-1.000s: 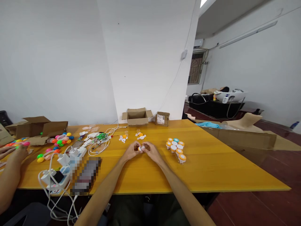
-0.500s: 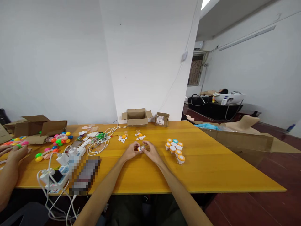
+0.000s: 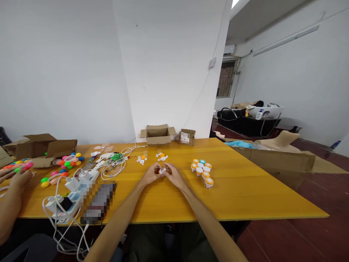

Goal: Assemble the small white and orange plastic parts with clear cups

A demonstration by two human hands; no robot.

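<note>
Above the middle of the table, my left hand (image 3: 151, 176) and my right hand (image 3: 174, 177) meet with fingers closed around a small clear jar (image 3: 163, 170). Bits of white and orange show on it, but the fingers cover most of it. To the right of my hands stands a group of small clear jars (image 3: 208, 182) with orange, white and teal lids. Just beyond my hands lie small white and orange parts (image 3: 163, 157) with a clear ring. A second little pile of such parts (image 3: 142, 159) is farther left.
An open cardboard box (image 3: 157, 135) and a smaller box (image 3: 187, 137) stand against the wall. On the left are a power strip (image 3: 75, 198) with cables, a blurred-out phone (image 3: 98, 202), a circuit board (image 3: 117, 157) and colourful beads (image 3: 69, 162). Another person's hand (image 3: 21, 178) handles beads there.
The small jar has turned between my fingers, its clear side showing more now. My hands stay nearly in place, and the camera view has shifted slightly.
</note>
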